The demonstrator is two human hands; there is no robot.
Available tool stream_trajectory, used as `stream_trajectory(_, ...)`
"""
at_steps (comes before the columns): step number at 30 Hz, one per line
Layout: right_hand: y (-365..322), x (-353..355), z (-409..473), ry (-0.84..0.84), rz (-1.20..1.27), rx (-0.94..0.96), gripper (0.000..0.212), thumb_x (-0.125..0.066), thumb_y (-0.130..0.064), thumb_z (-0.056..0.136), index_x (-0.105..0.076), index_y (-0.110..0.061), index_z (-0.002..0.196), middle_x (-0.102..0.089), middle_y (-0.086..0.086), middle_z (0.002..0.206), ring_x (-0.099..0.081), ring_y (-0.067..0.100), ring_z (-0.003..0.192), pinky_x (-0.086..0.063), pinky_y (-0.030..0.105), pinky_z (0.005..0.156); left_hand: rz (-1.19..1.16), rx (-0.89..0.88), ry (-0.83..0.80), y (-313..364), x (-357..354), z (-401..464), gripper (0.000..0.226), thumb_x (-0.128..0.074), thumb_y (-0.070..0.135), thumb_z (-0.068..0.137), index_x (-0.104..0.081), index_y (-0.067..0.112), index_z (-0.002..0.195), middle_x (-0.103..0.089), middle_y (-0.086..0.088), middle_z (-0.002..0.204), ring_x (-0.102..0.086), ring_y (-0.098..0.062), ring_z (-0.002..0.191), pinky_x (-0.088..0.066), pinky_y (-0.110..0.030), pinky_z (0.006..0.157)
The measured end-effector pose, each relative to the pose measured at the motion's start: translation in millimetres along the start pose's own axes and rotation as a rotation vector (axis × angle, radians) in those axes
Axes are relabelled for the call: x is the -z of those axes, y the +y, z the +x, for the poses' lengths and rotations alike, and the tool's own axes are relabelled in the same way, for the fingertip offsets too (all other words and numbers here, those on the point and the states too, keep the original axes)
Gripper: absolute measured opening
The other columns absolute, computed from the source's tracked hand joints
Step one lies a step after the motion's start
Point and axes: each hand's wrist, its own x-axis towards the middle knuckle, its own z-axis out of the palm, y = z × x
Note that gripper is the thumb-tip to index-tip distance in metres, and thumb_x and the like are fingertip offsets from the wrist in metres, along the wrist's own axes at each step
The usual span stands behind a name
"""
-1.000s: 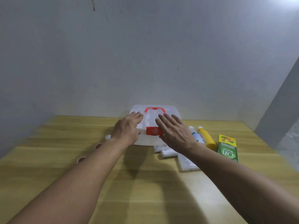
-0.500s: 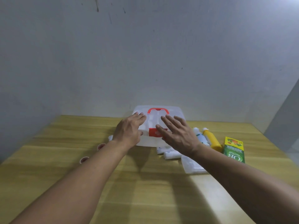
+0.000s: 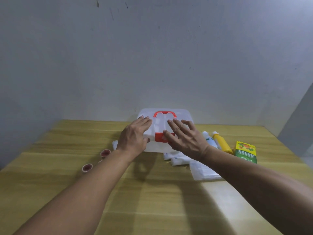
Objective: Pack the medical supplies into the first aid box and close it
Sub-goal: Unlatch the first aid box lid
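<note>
My left hand (image 3: pixel 133 138) lies flat on the left part of the box (image 3: pixel 182 114), fingers together and stretched over the lid, thumb down at the front edge; it grips nothing, it only rests there. My right hand (image 3: pixel 185 139) hangs just over the right part of the lid with the fingers spread and loosely bent, empty too, and its thumb sits at or right beside the red latch (image 3: pixel 160 137). I cannot tell whether that thumb is touching the latch.

The risks start at that latch. If I pull it with the right thumb and my left palm gives too little weight, the light plastic box could slide back toward the wall or tip up at the front. If the lid springs open, the red handle (image 3: pixel 164 113) may swing and the box may hop sideways into the bottles. The white bottle (image 3: pixel 208 139) and the yellow bottle (image 3: pixel 221 143) lie just right of my right wrist, so a wide sweep of that arm could roll them against the green carton (image 3: pixel 245 151). The white packets (image 3: pixel 177 159) and the clear bag (image 3: pixel 203 170) lie under my right forearm and could be dragged. Two small red-topped cups (image 3: pixel 87 167) sit near my left forearm and could be knocked.

The box stands closed at the far side of the table (image 3: pixel 152 200), near the wall, directly under both hands, with the supplies unpacked around it.
</note>
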Motion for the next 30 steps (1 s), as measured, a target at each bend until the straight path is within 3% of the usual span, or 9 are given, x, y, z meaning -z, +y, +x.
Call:
stream_trajectory(10, -11, -6, 0, -0.072, -0.024, -0.115, 0.036, -0.065, -0.039, 0.087, -0.051, -0.009, 0.102, -0.062, 0.027, 0.122, -0.06, 0.042, 0.114, -0.047, 0.054, 0.092, -0.035, 0.0, 0.058, -4, -10, -3, 0.071, -0.078, 0.001, 0.069, -0.053, 0.01, 0.134, -0.052, -0.005, 0.142, -0.041, -0.021, 0.138, -0.032, -0.027, 0.11)
stream_trajectory(20, -7, -9, 11, -0.006, -0.108, -0.005, 0.03, -0.06, -0.033, 0.09, -0.054, -0.004, 0.087, -0.069, 0.028, 0.105, -0.068, 0.041, 0.095, -0.056, 0.048, 0.077, -0.06, -0.007, 0.066, -6, -10, -1, 0.07, -0.079, 0.0, 0.067, -0.055, 0.011, 0.133, -0.053, -0.005, 0.141, -0.041, -0.02, 0.138, -0.034, -0.028, 0.108)
stream_trajectory(27, -2, -2, 7, 0.082, -0.038, 0.045, 0.025, -0.066, -0.024, 0.087, -0.055, -0.007, 0.1, -0.068, 0.029, 0.106, -0.067, 0.04, 0.094, -0.054, 0.045, 0.074, -0.156, 0.005, 0.009, -13, -5, 2, 0.068, -0.076, 0.0, 0.07, -0.055, 0.012, 0.133, -0.052, -0.001, 0.142, -0.037, -0.012, 0.14, -0.031, -0.024, 0.114)
stream_trajectory(30, -2, 5, 8, 0.048, 0.003, 0.064, 0.031, -0.064, -0.029, 0.089, -0.054, -0.008, 0.109, -0.066, 0.028, 0.111, -0.065, 0.038, 0.094, -0.049, 0.043, 0.073, -0.272, 0.056, -0.028, -12, 5, 9, 0.058, -0.062, -0.002, 0.073, -0.059, 0.011, 0.129, -0.054, 0.0, 0.14, -0.037, -0.006, 0.138, -0.032, -0.025, 0.114)
